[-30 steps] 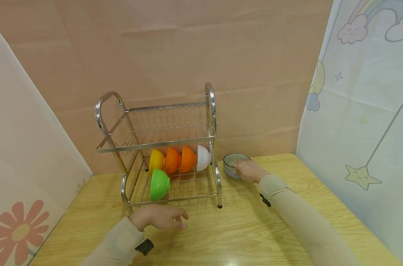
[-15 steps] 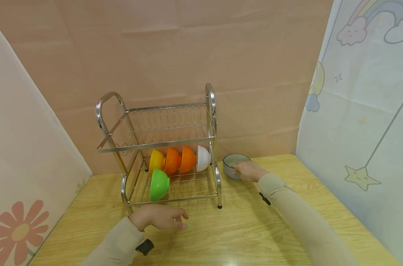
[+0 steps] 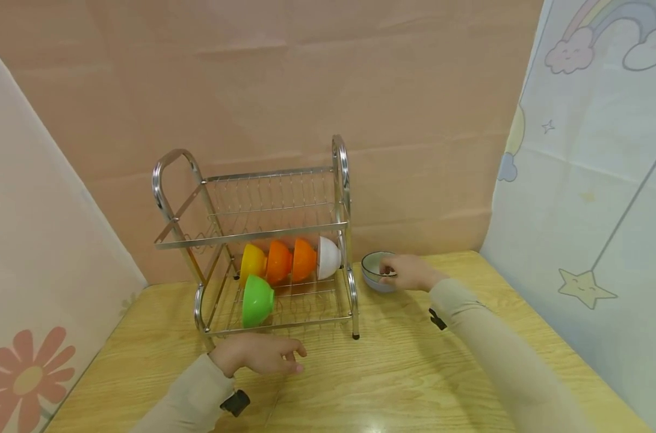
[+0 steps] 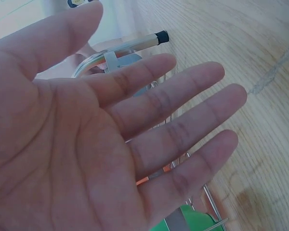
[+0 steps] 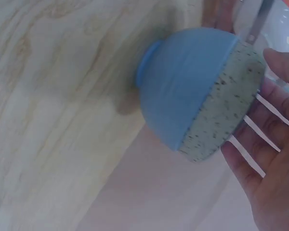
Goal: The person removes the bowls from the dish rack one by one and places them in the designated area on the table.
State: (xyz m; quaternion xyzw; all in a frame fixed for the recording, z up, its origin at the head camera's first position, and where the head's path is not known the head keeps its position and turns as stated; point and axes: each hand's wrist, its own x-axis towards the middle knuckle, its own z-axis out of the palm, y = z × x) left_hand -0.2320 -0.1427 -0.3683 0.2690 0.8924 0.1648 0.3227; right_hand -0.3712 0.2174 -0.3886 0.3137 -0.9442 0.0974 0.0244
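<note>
To the right of the rack, a light blue bowl [image 5: 188, 82] stands on the table, and a pale speckled bowl [image 5: 226, 101] with a dark rim appears nested in it. My right hand [image 3: 411, 273] is at their rim. In the right wrist view its thumb [image 5: 282, 65] and fingers are spread apart near the rim, without a visible pinch. Below the rack's front left, my left hand [image 3: 260, 353] hovers over the table. The left wrist view shows its palm [image 4: 67, 144] with nothing in it and the fingers extended.
A two-tier metal dish rack [image 3: 252, 233] stands at centre-left. Its lower tier holds a yellow bowl [image 3: 253, 263], two orange bowls [image 3: 279, 262], a white bowl [image 3: 328, 258] and a green bowl [image 3: 257, 302] on their sides. A wooden table [image 3: 360, 385] and fabric walls surround it.
My right hand has shifted slightly right, and its fingers sit differently at the bowls' rim. The view has turned slightly. My left hand and the racked bowls stay put.
</note>
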